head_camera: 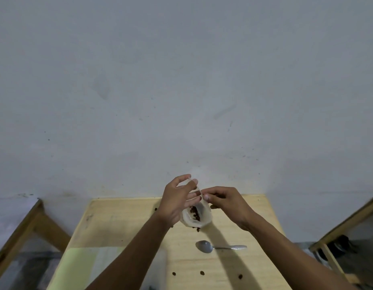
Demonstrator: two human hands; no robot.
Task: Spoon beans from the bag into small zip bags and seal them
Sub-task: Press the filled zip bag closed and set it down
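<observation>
Both hands are pinching the top edge of the small zip bag (197, 214), which is held up off the table (233, 266) near its far end. The left hand (177, 200) has the far end of the strip between thumb and fingertips, and the right hand (227, 203) has thumb and forefinger closed on the near end, right beside the left's fingers. So the zip line runs roughly away from the camera and up, tilted a bit to the left, with the left pinch at the high far end and the right pinch at the low near end.

The bag hangs below the two pinches, and you can see dark beans (195, 213) sitting in the bottom of it. My guess is this is the sealing step: the strip looks pinched at both ends, but I can't tell whether the middle has been pressed closed yet. If so, the run goes along that tilted line, and the right hand is nearer the unsealed stretch, if there is one.

Further out, the spoon (220, 246) lies flat on the table nearer the camera, bowl to the left and handle to the right, well apart from the hands. A few loose beans (202, 273) are scattered on the wood closer still. I can't make out the source bag.
</observation>
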